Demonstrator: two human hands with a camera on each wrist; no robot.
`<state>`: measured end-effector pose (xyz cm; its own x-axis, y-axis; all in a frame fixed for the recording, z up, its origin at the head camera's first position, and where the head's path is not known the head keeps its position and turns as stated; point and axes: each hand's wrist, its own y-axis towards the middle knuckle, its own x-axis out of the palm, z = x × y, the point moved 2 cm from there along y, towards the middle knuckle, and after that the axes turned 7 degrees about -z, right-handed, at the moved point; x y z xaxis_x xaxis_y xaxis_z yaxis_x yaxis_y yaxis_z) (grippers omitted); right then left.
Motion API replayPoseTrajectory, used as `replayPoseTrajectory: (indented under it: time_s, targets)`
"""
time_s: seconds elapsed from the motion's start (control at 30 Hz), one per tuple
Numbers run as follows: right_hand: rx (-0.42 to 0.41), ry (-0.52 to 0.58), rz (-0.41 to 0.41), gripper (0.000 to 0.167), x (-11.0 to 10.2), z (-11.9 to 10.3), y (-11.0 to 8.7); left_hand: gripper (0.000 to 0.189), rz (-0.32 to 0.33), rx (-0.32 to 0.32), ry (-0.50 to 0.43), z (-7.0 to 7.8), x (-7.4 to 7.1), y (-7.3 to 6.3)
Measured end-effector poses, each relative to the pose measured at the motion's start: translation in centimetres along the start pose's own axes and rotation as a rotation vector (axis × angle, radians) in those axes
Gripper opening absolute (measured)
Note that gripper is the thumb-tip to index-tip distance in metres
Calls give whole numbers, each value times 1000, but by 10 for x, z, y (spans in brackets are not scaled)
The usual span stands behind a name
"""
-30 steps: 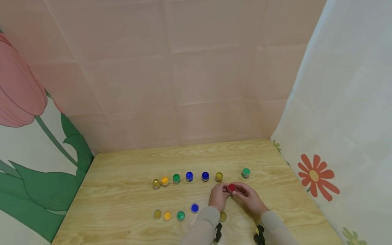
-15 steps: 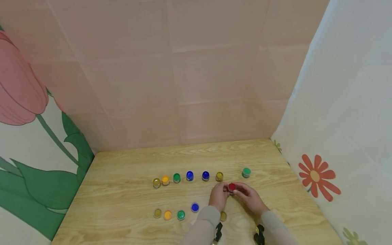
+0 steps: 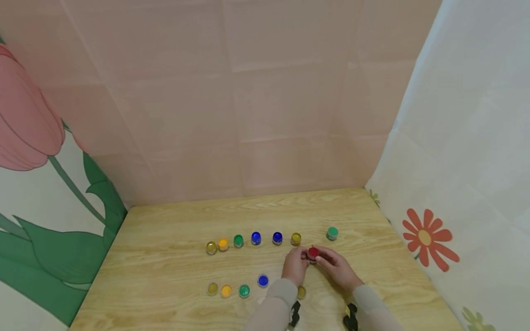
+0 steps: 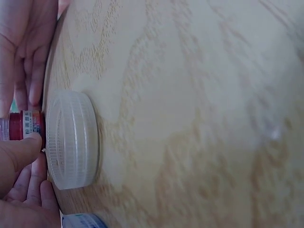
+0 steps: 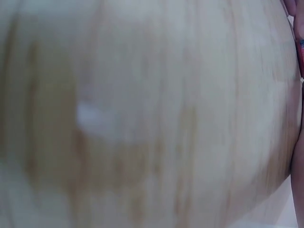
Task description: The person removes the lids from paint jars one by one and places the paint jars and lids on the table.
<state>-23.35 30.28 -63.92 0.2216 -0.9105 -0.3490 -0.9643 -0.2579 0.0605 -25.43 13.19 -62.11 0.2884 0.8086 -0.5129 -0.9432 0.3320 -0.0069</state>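
Both hands meet at a small red paint jar (image 3: 313, 253) right of the table's middle. My left hand (image 3: 295, 265) holds it from the left; its thumb (image 4: 21, 149) presses the jar's printed label in the left wrist view. From the right, my right hand (image 3: 339, 270) curls thumb and forefinger round the top of the jar. A paler, translucent part shows at the jar's upper end in the left wrist view. Just behind the hands stands an olive-yellow jar (image 3: 296, 238). The right wrist view catches only a sliver of the red jar (image 5: 301, 54).
A back row holds several jars, among them a dark blue jar (image 3: 277, 237); a green jar (image 3: 332, 233) stands apart at right. Nearer lie round lids, including a blue lid (image 3: 262, 281) and an olive lid (image 3: 301, 292) beside the left sleeve. A translucent ribbed lid (image 4: 73, 140) shows close up.
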Motion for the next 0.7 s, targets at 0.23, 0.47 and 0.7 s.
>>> replayPoseTrajectory:
  time_s: [0.23,0.47,0.7]
  targets:
    - [4,0,15,42,0,0,0,23,15,4,5,-1,0,-1]
    - [70,14,74,39,1,-3,0,25,34,26,13,-1,4,-1]
    - [116,43,155,42,5,-2,-1,25,45,1,47,5,5,-4]
